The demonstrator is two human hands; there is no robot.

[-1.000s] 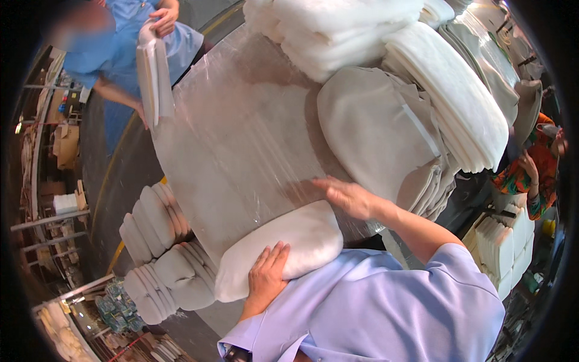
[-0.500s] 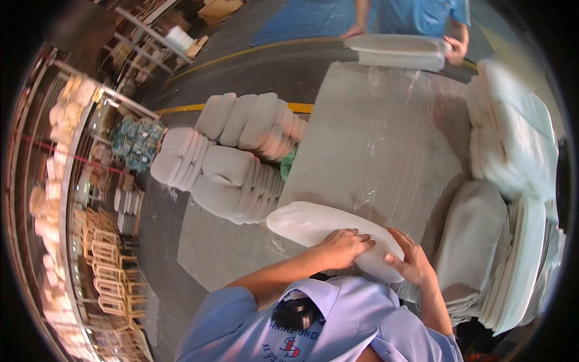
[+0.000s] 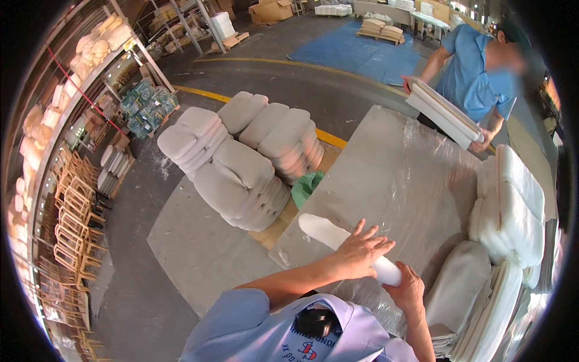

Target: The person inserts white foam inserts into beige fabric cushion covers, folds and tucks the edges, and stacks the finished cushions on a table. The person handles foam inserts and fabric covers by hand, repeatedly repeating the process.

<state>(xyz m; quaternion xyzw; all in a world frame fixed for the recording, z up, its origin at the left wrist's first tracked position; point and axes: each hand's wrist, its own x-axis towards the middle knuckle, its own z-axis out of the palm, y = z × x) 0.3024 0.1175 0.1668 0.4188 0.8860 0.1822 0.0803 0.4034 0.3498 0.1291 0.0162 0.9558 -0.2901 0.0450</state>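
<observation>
A long white cushion pad with rounded ends lies near me on the plastic-covered table. It appears narrow, seen mostly along its edge. Across its middle rests my left hand, fingers spread and stretched out. My right hand grips the pad's right end, its fingers partly hidden behind that end. Close to my right hand, a greyish pad lies on a pile beside several white pads standing on edge.
Across the table a person in blue holds white pads. Taller white stacks line the right side. Left of the table are stacks of grey-white cushions and a green bag. Wooden chair frames stand farther left.
My view has shifted. The white pad has tipped from its broad face toward its edge. My left hand's fingers have spread, and my right hand has closed round the end. The other person's pads have tilted.
</observation>
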